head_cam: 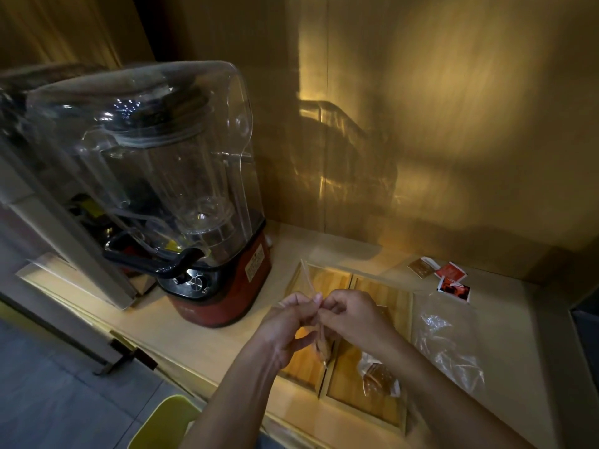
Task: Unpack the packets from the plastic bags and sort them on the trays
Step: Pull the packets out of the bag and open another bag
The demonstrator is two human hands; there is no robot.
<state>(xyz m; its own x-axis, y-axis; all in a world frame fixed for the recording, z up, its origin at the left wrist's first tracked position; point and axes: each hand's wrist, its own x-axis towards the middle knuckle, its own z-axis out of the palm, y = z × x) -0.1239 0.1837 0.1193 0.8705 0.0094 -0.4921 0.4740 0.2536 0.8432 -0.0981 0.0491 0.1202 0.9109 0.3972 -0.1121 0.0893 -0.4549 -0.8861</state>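
My left hand (pixel 288 322) and my right hand (pixel 351 314) meet above two wooden trays, both pinching the top of a small clear plastic bag (pixel 324 346) with brown packets hanging inside it. The left tray (pixel 327 277) and the right tray (pixel 393 298) lie side by side on the counter. On the right tray lies another clear bag of brown packets (pixel 379 375). Beyond the trays, loose packets rest on the counter: a brown one (pixel 421 268), a red one (pixel 450 272) and a red-and-black one (pixel 453 288).
A big blender (pixel 181 189) with a clear hood and a red base stands at the left of the counter. A crumpled empty plastic bag (pixel 449 341) lies right of the trays. A wooden wall backs the counter. A yellow-green chair back (pixel 165 422) shows at the bottom.
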